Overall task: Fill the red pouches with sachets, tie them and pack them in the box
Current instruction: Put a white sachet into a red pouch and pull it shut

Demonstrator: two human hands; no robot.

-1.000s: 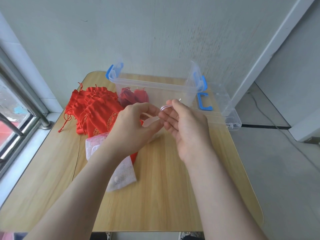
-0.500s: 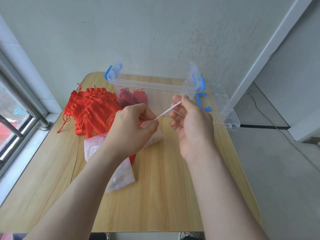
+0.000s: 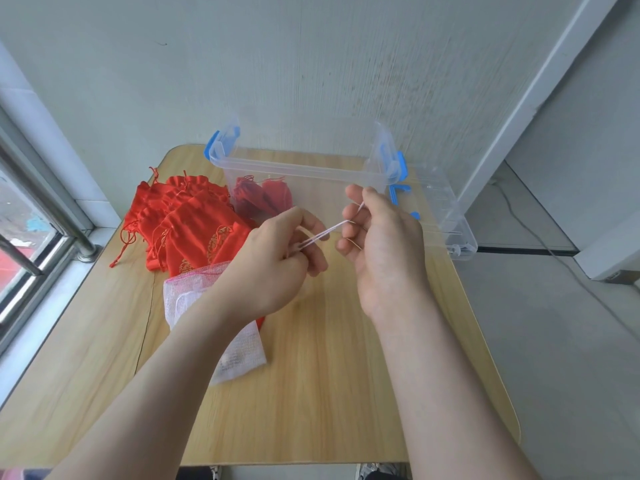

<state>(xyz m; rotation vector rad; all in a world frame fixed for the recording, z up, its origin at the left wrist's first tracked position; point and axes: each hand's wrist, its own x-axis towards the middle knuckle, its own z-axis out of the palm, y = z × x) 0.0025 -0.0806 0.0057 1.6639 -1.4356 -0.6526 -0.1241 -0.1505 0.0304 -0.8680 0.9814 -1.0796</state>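
1. The step in hand looks like tying: a thin pink cord (image 3: 325, 233) is stretched taut between the left hand (image 3: 273, 261) and the right hand (image 3: 384, 244), above the counter (image 3: 329, 393).
2. What the cord belongs to is hidden behind the left hand; it may be a sachet's drawstring, but that cannot be told.
3. Left grip: fingers curled and pinched narrow on the near end of the cord, back of the hand up, wrist bent slightly inward.
4. Right grip: thumb and forefinger closed on the far end, the cord passing up through the fingers and out by the fingertips; the palm faces left and the forearm comes in from the lower right.
5. The pouches (image 3: 180, 226) lie in a heap at the counter's left, just beside the box (image 3: 304, 168); they look flat and still unfilled.
6. White mesh sachets (image 3: 221, 341) lie under the left forearm, touching the heap's near edge.
7. The clear box stands at the back of the counter, open, with at least two dark red pouches inside at its left end; its lid (image 3: 446, 216) rests at its right.
8. The next move probably calls for pulling the cord snug or looping it into a knot, with even tension from both hands so it does not slip.
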